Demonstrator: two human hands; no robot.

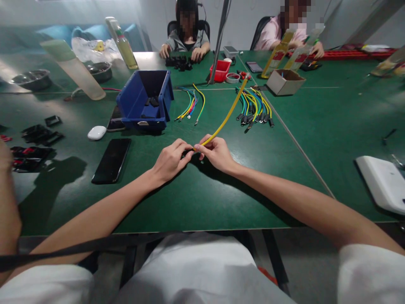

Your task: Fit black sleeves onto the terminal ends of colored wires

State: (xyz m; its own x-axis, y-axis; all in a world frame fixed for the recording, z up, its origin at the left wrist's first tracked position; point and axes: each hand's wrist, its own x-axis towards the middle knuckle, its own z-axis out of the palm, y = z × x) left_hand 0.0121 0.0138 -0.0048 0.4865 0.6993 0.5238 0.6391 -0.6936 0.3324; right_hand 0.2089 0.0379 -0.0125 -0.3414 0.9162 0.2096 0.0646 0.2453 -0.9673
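Note:
My right hand (216, 153) pinches the near end of a long yellow wire (228, 114) that rises away toward the far side of the green table (196, 198). My left hand (172, 159) meets it from the left, fingertips closed on a small dark piece at the wire's end; I cannot make out what it is. Beyond my hands lie a small bunch of coloured wires with ring ends (190, 105) and a larger bunch with black caps (255, 107).
A blue bin (146, 100) holds black parts. A black phone (112, 160), a second phone and a white case (96, 132) lie to the left, black and red parts (31, 143) farther left. A cardboard box (284, 81), red tray (220, 70), bottles, two seated people stand beyond.

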